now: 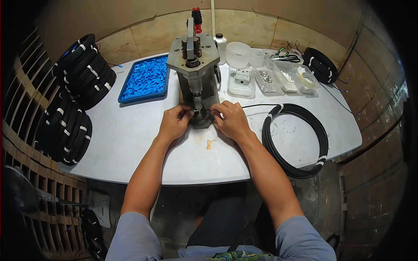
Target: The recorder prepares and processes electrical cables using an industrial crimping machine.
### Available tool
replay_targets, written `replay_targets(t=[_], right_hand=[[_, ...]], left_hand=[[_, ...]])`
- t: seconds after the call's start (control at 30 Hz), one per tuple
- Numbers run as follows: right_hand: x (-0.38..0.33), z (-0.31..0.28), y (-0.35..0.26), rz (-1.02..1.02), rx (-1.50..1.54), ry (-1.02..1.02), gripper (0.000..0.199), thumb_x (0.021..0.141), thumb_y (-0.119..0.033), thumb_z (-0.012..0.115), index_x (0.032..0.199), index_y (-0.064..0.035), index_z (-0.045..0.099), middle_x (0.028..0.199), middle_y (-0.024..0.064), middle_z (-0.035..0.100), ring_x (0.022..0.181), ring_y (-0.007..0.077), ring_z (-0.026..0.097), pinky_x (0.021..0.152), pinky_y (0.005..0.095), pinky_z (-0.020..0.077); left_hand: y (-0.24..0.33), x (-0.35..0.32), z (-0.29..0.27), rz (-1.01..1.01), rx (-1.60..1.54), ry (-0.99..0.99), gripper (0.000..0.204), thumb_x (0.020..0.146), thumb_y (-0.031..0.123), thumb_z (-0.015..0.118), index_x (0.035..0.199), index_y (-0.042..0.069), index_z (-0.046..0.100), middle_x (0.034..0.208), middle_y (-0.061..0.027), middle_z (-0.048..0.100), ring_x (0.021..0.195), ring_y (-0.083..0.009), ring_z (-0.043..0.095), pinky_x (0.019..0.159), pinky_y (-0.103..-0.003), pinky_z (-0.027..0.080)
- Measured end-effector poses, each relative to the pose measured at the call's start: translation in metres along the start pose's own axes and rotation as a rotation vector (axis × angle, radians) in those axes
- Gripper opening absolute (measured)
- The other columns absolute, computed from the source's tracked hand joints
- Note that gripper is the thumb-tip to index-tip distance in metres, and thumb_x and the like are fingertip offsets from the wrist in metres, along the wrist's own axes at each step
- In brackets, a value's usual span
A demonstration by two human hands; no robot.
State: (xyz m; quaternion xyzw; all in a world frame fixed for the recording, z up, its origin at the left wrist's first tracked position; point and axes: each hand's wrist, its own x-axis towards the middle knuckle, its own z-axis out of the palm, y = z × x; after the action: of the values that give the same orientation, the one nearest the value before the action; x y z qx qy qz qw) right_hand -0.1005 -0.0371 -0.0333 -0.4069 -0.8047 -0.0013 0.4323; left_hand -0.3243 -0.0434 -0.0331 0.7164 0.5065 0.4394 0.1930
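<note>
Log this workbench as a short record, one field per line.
Left hand: fingertips at the base of the press; what they grip is too small to tell
Right hand: pinching a black cable beside the press base
Cable source: black coil at right, with white bands
Left of press: blue tray of small blue pieces
Far left: stacked black coils
Back right: translucent round tub

Back wall (248,32): pale plywood panels, seams showing;
Left side: slatted wooden structure (27,86);
Table (126,143): white top, rounded corner;
Floor (322,200): grey, stained, dim
</note>
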Motion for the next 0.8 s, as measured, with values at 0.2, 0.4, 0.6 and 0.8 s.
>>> replay_targets(t=[0.2,0.4,0.6,0.8], right_hand=[[0.001,0.0001,-0.0011,-0.013,0.001,0.03,0.008,0.079,-0.012,0.071,0.087,-0.0124,0.07,0.074,0.0063,0.064,0.069,0.0271,0.062,0.063,0.0392,0.0419],[0.0011,-0.0004,-0.0016,-0.018,0.008,0.034,0.008,0.079,-0.012,0.071,0.087,-0.0124,0.07,0.074,0.0062,0.064,0.069,0.0269,0.062,0.063,0.0393,0.042],[0.0008,-0.0007,-0.0014,0.009,0.016,0.016,0.008,0.08,-0.013,0.071,0.087,-0.0124,0.07,0.075,0.0065,0.065,0.068,0.0276,0.063,0.064,0.0397,0.0437],[0.0007,-0.0001,-0.002,0.028,0.025,0.007,0.008,0.079,-0.013,0.071,0.088,-0.0122,0.07,0.074,0.0069,0.064,0.068,0.028,0.062,0.064,0.0399,0.0439]], left_hand=[[-0.0046,0.0008,0.0011,0.007,-0.003,0.005,0.019,0.087,0.015,0.07,0.097,-0.001,0.069,0.075,-0.0125,0.07,0.066,-0.0165,0.064,0.065,-0.03,0.049],[-0.006,0.0009,0.0017,0.014,0.001,0.003,0.019,0.087,0.016,0.07,0.097,-0.001,0.069,0.076,-0.0123,0.07,0.067,-0.0166,0.064,0.065,-0.03,0.05],[-0.0029,0.0009,0.0007,-0.008,0.007,-0.004,0.019,0.087,0.016,0.07,0.097,0.0,0.069,0.074,-0.0108,0.069,0.066,-0.0154,0.063,0.064,-0.03,0.049],[-0.0059,0.0013,0.0016,0.017,-0.007,0.007,0.018,0.088,0.015,0.069,0.098,0.001,0.07,0.074,-0.0101,0.07,0.065,-0.0148,0.063,0.063,-0.029,0.048]])
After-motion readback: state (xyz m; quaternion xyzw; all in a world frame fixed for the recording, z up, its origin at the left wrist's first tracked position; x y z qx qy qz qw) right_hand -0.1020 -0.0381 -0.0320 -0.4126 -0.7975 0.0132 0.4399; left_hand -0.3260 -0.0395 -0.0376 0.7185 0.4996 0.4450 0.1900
